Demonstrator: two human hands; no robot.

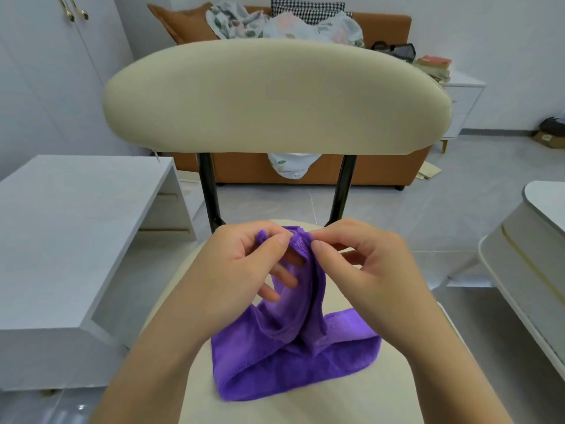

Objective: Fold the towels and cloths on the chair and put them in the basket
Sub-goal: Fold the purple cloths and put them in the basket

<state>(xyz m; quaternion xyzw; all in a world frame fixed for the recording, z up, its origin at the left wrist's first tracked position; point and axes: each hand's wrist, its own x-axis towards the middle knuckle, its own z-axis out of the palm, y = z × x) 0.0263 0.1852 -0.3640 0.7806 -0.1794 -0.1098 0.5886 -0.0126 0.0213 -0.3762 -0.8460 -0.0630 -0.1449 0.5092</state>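
Nearest, the left hand [238, 270] pinches the raised edge of the purple cloth [290, 365] between thumb and forefinger, its other fingers loosely spread against the fabric. The cloth's lower part lies bunched on the seat of the cream chair [336, 405] and its upper part is lifted in a narrow peak. Just beside the left, the right hand [367, 264] has a fingertip grip on that same top edge, seemingly at the stitched hem.

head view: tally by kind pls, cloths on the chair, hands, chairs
purple cloth: 1
hands: 2, left hand and right hand, both pinching the cloth's top edge
chair: 1
total: 4
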